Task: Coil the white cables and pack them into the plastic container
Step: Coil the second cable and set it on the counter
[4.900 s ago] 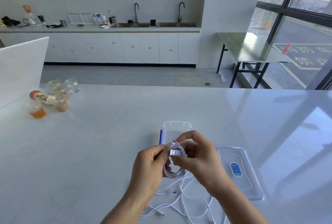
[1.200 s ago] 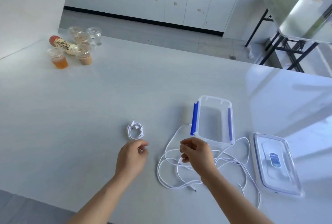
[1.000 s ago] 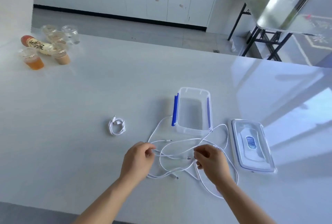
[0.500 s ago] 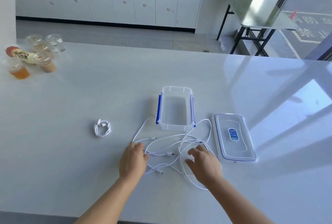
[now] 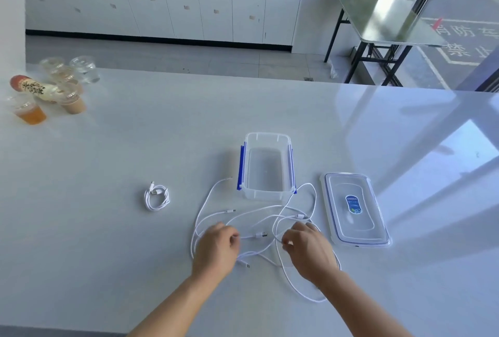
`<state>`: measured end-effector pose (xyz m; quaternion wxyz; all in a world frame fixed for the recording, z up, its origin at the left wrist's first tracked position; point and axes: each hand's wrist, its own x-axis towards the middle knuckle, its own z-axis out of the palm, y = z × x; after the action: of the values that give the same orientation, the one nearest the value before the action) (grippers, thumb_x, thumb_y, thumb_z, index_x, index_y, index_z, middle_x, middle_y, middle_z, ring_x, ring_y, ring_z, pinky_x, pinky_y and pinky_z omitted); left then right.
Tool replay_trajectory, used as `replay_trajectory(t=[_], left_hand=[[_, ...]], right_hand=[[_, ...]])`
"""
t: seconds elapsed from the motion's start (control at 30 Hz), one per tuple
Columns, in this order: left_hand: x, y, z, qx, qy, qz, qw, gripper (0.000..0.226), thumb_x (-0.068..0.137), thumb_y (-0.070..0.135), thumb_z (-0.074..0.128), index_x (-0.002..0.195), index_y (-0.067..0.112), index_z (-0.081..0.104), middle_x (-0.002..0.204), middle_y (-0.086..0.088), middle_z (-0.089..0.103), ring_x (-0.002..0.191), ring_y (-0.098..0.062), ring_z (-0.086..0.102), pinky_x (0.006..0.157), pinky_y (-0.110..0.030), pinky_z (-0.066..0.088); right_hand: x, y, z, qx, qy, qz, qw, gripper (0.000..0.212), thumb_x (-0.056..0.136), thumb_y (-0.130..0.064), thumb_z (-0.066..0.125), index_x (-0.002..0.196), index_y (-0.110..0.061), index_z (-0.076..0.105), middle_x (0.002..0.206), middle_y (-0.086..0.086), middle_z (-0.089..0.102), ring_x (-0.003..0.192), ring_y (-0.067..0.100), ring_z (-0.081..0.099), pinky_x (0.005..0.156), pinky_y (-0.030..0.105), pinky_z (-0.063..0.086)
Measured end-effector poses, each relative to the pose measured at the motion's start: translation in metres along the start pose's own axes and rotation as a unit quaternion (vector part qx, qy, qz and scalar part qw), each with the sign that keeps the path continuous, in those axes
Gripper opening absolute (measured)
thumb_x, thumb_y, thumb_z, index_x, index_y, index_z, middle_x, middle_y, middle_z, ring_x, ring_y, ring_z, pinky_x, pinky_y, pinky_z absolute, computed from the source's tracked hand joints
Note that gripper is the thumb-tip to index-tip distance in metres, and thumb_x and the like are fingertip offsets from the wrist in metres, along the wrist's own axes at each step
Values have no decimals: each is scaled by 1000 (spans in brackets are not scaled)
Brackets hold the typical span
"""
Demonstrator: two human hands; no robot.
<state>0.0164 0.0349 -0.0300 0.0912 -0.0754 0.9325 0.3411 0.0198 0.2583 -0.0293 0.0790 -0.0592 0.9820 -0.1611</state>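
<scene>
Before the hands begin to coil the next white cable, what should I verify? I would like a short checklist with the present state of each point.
1. Container open and empty: ok, nothing lies inside.
2. Lid out of the way: ok, it lies flat on the table right of the container, apart from it.
3. Coiled cable packed: not ok, it lies on the table left of the container.
4. Loose cables untangled: not ok, the strands cross one another in front of the container.
5. Left hand has a strand: ok, it pinches one beside a USB plug.
6. Right hand has a strand: cannot tell, its curled fingers hide it.
</scene>
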Motion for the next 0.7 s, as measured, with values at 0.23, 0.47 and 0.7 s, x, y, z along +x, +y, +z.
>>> replay_trajectory(t=[0.23,0.47,0.7], left_hand=[[-9,80,-12,-496,-192,-233,814,17,92,25,65,87,10,69,75,-9,66,64,-19,62,59,-28,48],[-4,97,-37,-607,-233,-257,714,9,94,13,61,88,7,62,57,-5,51,44,-15,53,54,-34,59],[20,80,-66,-633,-87,-238,732,17,99,17,53,88,8,63,76,-13,68,54,-24,68,63,-41,62]], right_hand=[[-31,-23,-30,117,116,-111,980,8,83,-20,67,84,-29,69,71,-8,61,72,18,58,58,34,50],[-48,-18,-59,126,111,-206,964,13,86,-19,71,90,-31,70,76,-13,59,72,15,53,60,28,47],[-61,40,-77,70,-55,-158,983,7,79,-24,72,80,-29,67,77,-14,64,79,2,50,67,23,46]])
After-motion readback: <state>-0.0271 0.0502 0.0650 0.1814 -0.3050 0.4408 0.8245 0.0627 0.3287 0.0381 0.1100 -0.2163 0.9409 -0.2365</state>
